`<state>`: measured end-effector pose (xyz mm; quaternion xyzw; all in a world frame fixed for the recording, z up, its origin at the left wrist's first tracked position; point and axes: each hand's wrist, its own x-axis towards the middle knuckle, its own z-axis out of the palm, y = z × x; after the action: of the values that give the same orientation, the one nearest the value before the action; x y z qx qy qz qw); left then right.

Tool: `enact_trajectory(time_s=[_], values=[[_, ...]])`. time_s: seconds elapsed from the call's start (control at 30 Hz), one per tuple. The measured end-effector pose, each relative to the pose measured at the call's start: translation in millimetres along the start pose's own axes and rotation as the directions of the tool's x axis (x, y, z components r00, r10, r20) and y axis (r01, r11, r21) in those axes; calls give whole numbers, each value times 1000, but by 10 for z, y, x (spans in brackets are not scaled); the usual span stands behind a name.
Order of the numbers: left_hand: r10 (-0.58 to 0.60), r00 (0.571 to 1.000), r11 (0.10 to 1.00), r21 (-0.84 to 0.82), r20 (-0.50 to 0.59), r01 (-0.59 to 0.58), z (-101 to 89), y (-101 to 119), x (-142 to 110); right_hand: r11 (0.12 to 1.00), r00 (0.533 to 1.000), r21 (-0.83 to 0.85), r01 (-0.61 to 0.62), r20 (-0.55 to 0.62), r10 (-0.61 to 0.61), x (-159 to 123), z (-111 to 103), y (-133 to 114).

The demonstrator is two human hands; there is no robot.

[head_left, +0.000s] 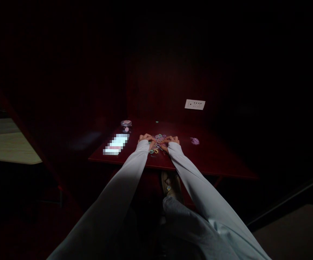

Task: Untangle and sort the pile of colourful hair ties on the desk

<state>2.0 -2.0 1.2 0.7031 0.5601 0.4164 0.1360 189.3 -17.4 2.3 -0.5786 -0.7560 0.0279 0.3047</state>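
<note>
A loose pile of small coloured hair ties (159,137) lies near the front of the dark red tabletop (135,159). From the left side, my left hand (146,138) reaches into it with bent fingers and thumb drawn together. Opposite it, my right hand (172,140) is curled in a similar pinch at the pile's right edge. Whatever the fingertips hold is too small and dim to make out. Green and yellow hair ties (155,151) lie just in front, between the hands. A separate purple bunch of hair ties (194,141) sits to the right.
A lit, blurred-out phone-like screen (116,144) lies left of my hands, with a clear lidded jar (126,126) behind it. One green hair tie (157,122) rests farther back. A white socket plate (195,104) is on the back wall. Dark panels flank the table.
</note>
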Motion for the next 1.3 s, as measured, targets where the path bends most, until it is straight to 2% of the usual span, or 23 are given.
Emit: enact_trajectory(time_s=[0.7,1.3], values=[[30,999,999,43,21,-31,26,-39,6,1000,999,11,-9,42,9,6,-4,3],[-45,997,993,112,68,37,43,-66,69,986,996,-157,49,82,-36,-56,-77,-165]])
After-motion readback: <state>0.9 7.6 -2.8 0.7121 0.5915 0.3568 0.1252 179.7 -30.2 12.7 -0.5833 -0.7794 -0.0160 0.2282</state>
